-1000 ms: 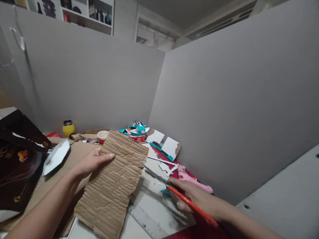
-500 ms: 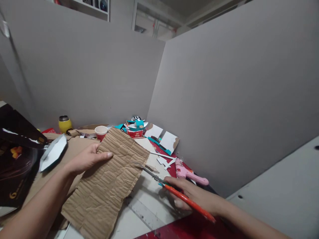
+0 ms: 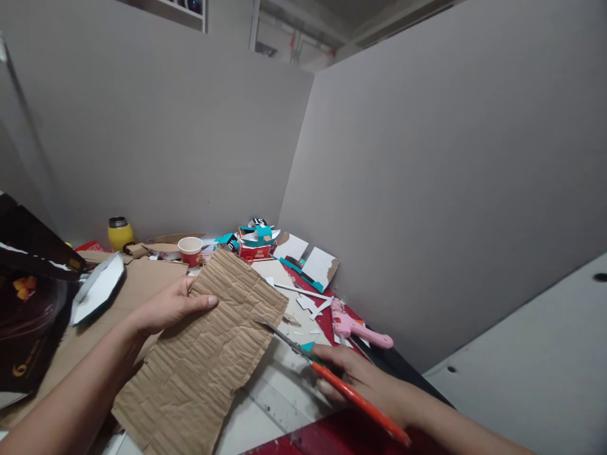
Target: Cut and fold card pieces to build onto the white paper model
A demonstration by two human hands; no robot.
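Observation:
My left hand grips the left edge of a creased sheet of corrugated cardboard, thumb on top, holding it tilted above the table. My right hand is closed on orange-handled scissors. The metal blades point left, and their tip touches the right edge of the cardboard, about halfway along it.
A pink glue gun lies by the right partition. Paper scraps, a red paper cup, a yellow flask and a red box sit at the back. A dark printed bag stands left. A clear ruler lies near me.
The scissors have moved left until the blade tip meets the cardboard's right edge. The view has dipped slightly. My left hand keeps its hold on the sheet.

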